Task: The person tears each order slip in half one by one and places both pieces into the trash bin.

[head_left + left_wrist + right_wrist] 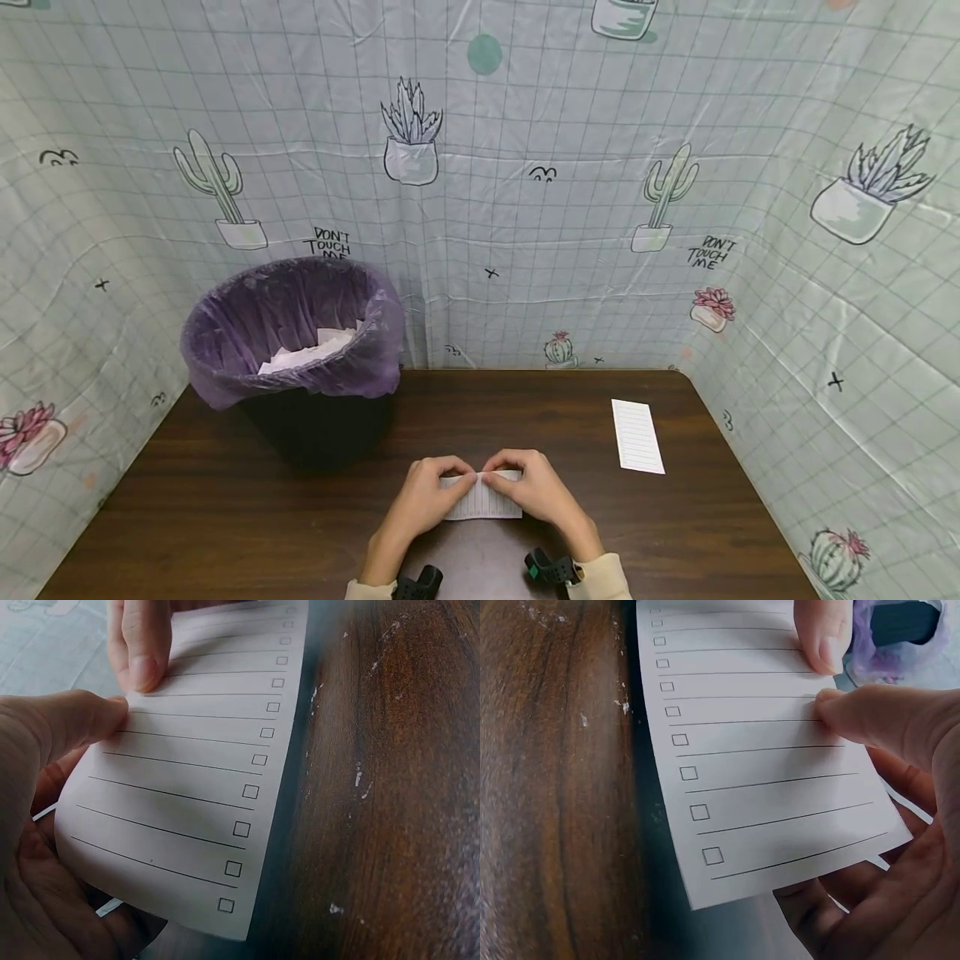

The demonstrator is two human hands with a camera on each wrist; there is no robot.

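Between my two hands is a white checklist slip (pixel 483 504) printed with lines and small square boxes, held sideways just over the table. My left hand (pixel 427 500) pinches its far long edge near the middle, thumb on the printed face and fingers behind. Close beside it, my right hand (pixel 542 493) pinches the same edge in the same way. In the left wrist view the slip (pixel 187 765) bends slightly and looks whole. The right wrist view shows the thumbs a small gap apart on the slip (pixel 757 772).
A second lined slip (pixel 637 436) lies flat on the brown table (pixel 720 517) at the right. At the back left stands a black bin (pixel 318 425) with a purple liner (pixel 247 321), white paper pieces (pixel 311 350) inside. A patterned curtain (pixel 525 233) encloses the back and sides.
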